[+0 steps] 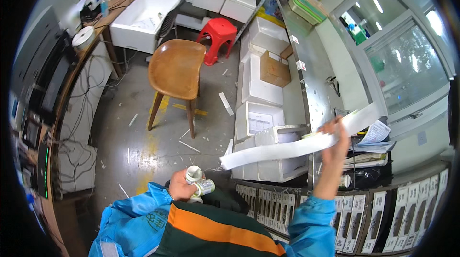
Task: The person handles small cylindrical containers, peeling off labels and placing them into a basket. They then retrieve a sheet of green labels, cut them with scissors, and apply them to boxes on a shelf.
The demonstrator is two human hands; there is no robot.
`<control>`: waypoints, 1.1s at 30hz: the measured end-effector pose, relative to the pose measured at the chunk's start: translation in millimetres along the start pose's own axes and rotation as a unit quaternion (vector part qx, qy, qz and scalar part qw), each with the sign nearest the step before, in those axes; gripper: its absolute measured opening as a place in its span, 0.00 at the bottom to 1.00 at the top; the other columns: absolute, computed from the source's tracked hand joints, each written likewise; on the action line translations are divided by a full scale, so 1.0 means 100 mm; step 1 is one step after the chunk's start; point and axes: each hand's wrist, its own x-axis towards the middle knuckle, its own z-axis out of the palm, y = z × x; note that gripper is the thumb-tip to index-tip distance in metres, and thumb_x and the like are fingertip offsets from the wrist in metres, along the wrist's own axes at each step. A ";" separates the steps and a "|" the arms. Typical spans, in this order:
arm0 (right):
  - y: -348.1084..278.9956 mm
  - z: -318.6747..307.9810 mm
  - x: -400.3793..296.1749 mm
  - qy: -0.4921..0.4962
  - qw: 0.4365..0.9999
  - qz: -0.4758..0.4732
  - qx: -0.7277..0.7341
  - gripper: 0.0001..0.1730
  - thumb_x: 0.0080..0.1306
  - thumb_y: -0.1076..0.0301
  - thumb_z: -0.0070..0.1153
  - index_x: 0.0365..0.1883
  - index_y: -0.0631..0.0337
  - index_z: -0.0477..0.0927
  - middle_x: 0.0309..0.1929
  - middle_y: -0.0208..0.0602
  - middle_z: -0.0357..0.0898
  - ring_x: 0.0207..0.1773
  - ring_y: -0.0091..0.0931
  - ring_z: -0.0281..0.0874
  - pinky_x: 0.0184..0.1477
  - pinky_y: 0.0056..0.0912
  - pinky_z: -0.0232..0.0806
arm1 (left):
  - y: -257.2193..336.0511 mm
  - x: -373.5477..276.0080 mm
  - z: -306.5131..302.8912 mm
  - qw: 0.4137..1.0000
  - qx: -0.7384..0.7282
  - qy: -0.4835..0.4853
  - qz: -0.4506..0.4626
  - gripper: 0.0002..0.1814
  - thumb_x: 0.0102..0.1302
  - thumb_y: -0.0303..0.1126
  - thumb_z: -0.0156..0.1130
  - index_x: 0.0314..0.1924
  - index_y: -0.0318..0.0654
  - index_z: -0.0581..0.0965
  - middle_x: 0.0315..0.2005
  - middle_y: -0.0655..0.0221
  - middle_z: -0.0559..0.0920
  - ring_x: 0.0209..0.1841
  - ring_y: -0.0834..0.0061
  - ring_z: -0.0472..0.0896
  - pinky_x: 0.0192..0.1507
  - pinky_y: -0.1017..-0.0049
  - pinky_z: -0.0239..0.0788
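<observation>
Low in front of my body, my left hand (182,186) is closed around several small white rolls, seemingly label rolls (204,187), with green and dark print on some. Raised to the right, my right hand (335,140) grips a long white strip, seemingly paper or label backing (276,150). The strip's far end sticks out beyond my fingers towards the window, and its other end hangs to the left, a little above and right of the rolls. Whether strip and rolls are joined cannot be told.
A wooden chair (178,68) and a red plastic stool (218,38) stand on the floor, among paper scraps. White foam boxes (260,84) and a cardboard box (275,69) line the metal bench (316,77). Filing boxes (354,221) are at lower right; a cabled desk (77,73) runs along the left.
</observation>
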 end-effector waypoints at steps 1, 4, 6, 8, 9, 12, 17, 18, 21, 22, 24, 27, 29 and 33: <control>-0.09 0.02 0.35 0.071 0.992 -0.036 -0.101 0.12 0.63 0.63 0.56 0.39 0.59 0.70 0.21 0.27 0.66 0.23 0.22 0.67 0.33 0.30 0.68 | 0.11 0.21 -0.04 1.000 0.018 -0.024 0.001 0.13 0.51 0.20 0.53 0.39 0.36 0.76 0.32 0.74 0.79 0.39 0.81 0.76 0.45 0.77 0.68; -0.55 -0.13 1.19 0.134 0.927 -0.207 -0.282 0.13 0.63 0.63 0.58 0.40 0.60 0.72 0.22 0.27 0.69 0.25 0.20 0.69 0.31 0.26 0.67 | 0.25 0.88 -0.18 0.990 0.109 -0.092 -0.016 0.14 0.50 0.25 0.56 0.40 0.39 0.75 0.32 0.74 0.79 0.37 0.83 0.76 0.43 0.79 0.67; -1.19 -0.55 1.63 0.180 0.769 -0.293 -0.539 0.14 0.62 0.56 0.59 0.37 0.56 0.75 0.23 0.25 0.69 0.28 0.18 0.67 0.32 0.22 0.61 | 0.17 1.39 -0.20 0.988 0.123 -0.091 -0.028 0.16 0.48 0.28 0.58 0.40 0.41 0.75 0.30 0.73 0.79 0.35 0.83 0.76 0.41 0.79 0.68; -1.53 -0.76 2.15 0.194 0.611 -0.344 -0.686 0.17 0.64 0.57 0.56 0.43 0.60 0.76 0.32 0.32 0.76 0.34 0.24 0.73 0.37 0.23 0.63 | 0.19 1.85 -0.19 0.983 0.169 -0.059 -0.026 0.16 0.47 0.31 0.58 0.39 0.43 0.76 0.28 0.72 0.80 0.33 0.81 0.78 0.40 0.78 0.69; -1.62 -0.77 2.36 0.142 0.467 -0.441 -0.753 0.20 0.64 0.63 0.55 0.51 0.65 0.74 0.43 0.40 0.77 0.44 0.32 0.75 0.46 0.28 0.65 | 0.19 2.15 -0.16 0.977 0.207 -0.045 -0.009 0.16 0.46 0.32 0.59 0.39 0.44 0.76 0.28 0.71 0.80 0.33 0.80 0.79 0.39 0.77 0.70; -2.04 -1.20 3.21 0.178 0.373 -0.444 -0.795 0.21 0.62 0.69 0.53 0.54 0.63 0.72 0.51 0.46 0.75 0.53 0.37 0.74 0.52 0.34 0.64 | 0.03 3.11 -0.17 0.965 0.254 -0.063 0.010 0.16 0.48 0.34 0.59 0.40 0.46 0.77 0.30 0.68 0.82 0.34 0.73 0.81 0.40 0.73 0.71; -1.28 -1.38 5.20 0.167 0.494 -0.373 -0.767 0.21 0.54 0.65 0.61 0.46 0.59 0.75 0.39 0.51 0.78 0.42 0.49 0.74 0.42 0.43 0.67 | 0.49 4.61 0.06 0.939 0.343 0.018 0.004 0.14 0.49 0.34 0.58 0.38 0.43 0.78 0.30 0.68 0.82 0.34 0.73 0.81 0.41 0.74 0.71; -1.32 -1.39 5.52 0.175 0.524 -0.343 -0.760 0.19 0.53 0.65 0.61 0.43 0.59 0.76 0.38 0.51 0.78 0.41 0.48 0.75 0.42 0.43 0.67 | 0.49 4.89 0.07 0.953 0.302 0.017 0.019 0.14 0.48 0.34 0.59 0.38 0.43 0.78 0.29 0.68 0.82 0.34 0.72 0.81 0.41 0.74 0.71; -1.21 -1.59 6.38 0.163 0.577 -0.270 -0.754 0.16 0.53 0.64 0.62 0.39 0.60 0.77 0.37 0.51 0.78 0.41 0.46 0.76 0.41 0.43 0.66 | 0.54 5.56 0.21 0.960 0.277 0.052 -0.007 0.13 0.47 0.34 0.59 0.36 0.43 0.79 0.28 0.68 0.82 0.34 0.71 0.81 0.41 0.72 0.71; -1.15 -1.64 6.67 0.153 0.590 -0.252 -0.751 0.16 0.53 0.63 0.62 0.38 0.60 0.77 0.36 0.50 0.78 0.41 0.46 0.76 0.41 0.43 0.66 | 0.56 5.79 0.23 0.961 0.271 0.046 -0.018 0.13 0.47 0.34 0.59 0.36 0.43 0.79 0.28 0.68 0.82 0.34 0.71 0.81 0.41 0.72 0.71; -0.98 -1.64 7.20 0.120 0.584 -0.271 -0.756 0.16 0.53 0.62 0.63 0.36 0.61 0.77 0.36 0.50 0.78 0.41 0.46 0.76 0.41 0.43 0.66 | 0.71 6.31 0.33 0.927 0.370 0.041 -0.049 0.14 0.47 0.35 0.59 0.36 0.44 0.79 0.28 0.67 0.82 0.33 0.70 0.81 0.41 0.71 0.71; -0.68 -1.47 7.89 0.090 0.569 -0.263 -0.774 0.15 0.53 0.62 0.63 0.35 0.60 0.76 0.35 0.49 0.79 0.41 0.45 0.76 0.41 0.43 0.67 | 0.83 7.10 0.46 0.934 0.344 0.044 -0.091 0.13 0.47 0.35 0.60 0.35 0.44 0.79 0.29 0.66 0.82 0.34 0.69 0.81 0.41 0.70 0.71; -0.52 -1.43 8.39 0.082 0.557 -0.251 -0.788 0.15 0.53 0.62 0.63 0.35 0.59 0.76 0.36 0.48 0.79 0.42 0.44 0.76 0.41 0.44 0.67 | 0.77 7.72 0.41 0.943 0.322 0.015 -0.087 0.12 0.47 0.34 0.61 0.34 0.44 0.79 0.28 0.67 0.82 0.33 0.72 0.80 0.40 0.72 0.71; 0.05 -1.52 9.58 0.088 0.536 -0.210 -0.813 0.18 0.51 0.67 0.61 0.42 0.57 0.78 0.37 0.48 0.79 0.43 0.44 0.76 0.44 0.43 0.68 | 0.65 8.94 0.10 0.943 0.324 -0.052 -0.062 0.11 0.47 0.32 0.61 0.34 0.43 0.79 0.27 0.66 0.82 0.32 0.73 0.80 0.39 0.73 0.71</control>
